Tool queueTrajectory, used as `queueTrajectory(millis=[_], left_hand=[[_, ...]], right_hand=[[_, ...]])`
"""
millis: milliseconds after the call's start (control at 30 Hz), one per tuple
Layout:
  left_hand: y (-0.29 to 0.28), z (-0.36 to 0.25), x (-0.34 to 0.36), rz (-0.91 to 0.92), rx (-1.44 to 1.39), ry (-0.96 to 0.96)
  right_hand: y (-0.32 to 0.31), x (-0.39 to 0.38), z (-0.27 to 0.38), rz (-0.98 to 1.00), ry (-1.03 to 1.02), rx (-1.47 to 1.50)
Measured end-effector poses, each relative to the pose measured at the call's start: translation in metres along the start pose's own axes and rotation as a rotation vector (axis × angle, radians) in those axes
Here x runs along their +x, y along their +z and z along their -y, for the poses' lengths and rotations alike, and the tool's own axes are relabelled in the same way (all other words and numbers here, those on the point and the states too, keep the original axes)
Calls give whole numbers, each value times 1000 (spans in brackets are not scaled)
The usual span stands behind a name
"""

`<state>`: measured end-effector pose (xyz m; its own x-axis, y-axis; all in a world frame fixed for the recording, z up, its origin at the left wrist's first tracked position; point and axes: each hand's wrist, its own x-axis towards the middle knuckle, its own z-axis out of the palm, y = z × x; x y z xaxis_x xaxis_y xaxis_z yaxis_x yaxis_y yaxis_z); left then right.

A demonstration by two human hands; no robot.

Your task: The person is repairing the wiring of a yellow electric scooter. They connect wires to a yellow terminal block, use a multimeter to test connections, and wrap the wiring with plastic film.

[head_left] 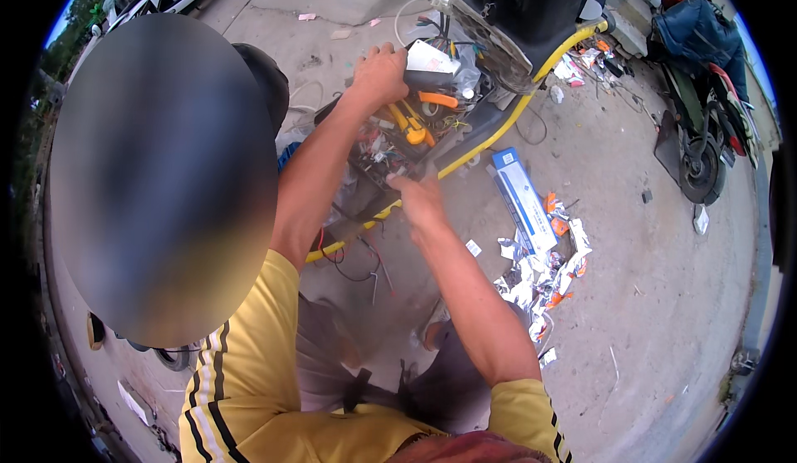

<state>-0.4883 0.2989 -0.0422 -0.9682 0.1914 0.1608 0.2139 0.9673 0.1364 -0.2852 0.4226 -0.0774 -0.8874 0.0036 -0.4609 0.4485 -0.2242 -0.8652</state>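
my left hand (380, 77) curls at the far side of the loose parts (380, 146), my right hand (422, 201) at the near side (likely to steady them); i can't tell if either clamps anything. the yellow tool (411, 131) lies between, within reach.

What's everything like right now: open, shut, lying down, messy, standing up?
Left grip, fingers bent, hold unclear
Right grip, partly hidden, hold unclear
Yellow tool, lying among small parts
Small parts, jumbled in a loose heap
Blue-white box, lying flat, open or shut unclear
Wrappers, scattered, crumpled
Motorbike on the right, standing
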Motion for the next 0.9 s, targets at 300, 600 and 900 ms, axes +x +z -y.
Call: queueTrajectory(millis=[300,600,900], left_hand=[[-1,-9,7,-79,136,56],[13,-24,32,36,-62,170],[28,-22,69,21,-287,43]], right_hand=[[0,-8,6,-32,-18,-56],[2,-6,1,-40,-26,-66],[3,-4,1,-61,-50,-115]])
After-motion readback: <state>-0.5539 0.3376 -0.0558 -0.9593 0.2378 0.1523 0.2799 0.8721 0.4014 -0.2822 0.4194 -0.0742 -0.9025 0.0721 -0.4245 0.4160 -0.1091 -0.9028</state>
